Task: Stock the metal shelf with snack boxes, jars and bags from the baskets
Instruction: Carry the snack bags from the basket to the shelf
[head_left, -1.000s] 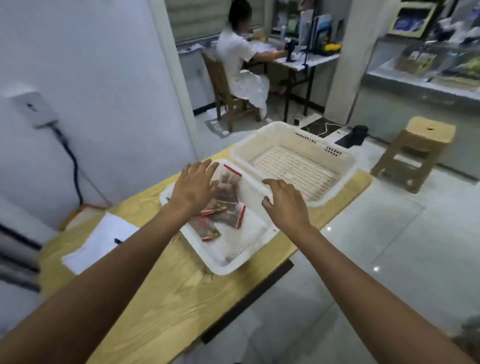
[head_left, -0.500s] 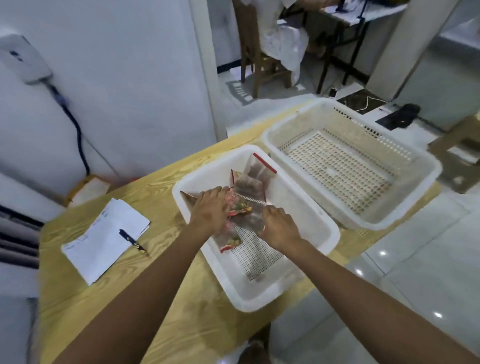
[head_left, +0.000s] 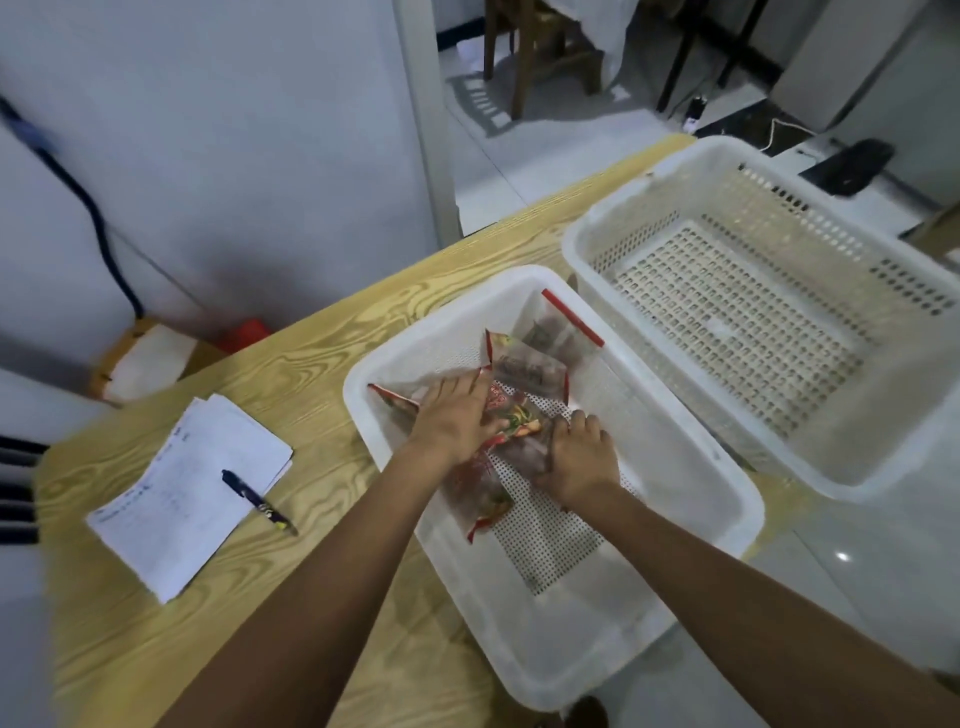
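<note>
Snack bags with red edges and clear fronts are heaped in the nearer white basket, toward its far left corner; one of them is leaned against the far wall of that basket. The left hand is laid flat on the heap, fingers straight and spread, nothing being gripped; the right hand is set just beside it, knuckles up, fingers curled and thumb pressed along the edge of one bag, so that the bag is pinched. Both forearms are stretched over the near rim. A second, larger white basket with a slotted floor is placed close beside the first, farther right; both are carried by the wooden surface. A stack of written papers is seen to the left, with a dark pen laid across it.
</note>
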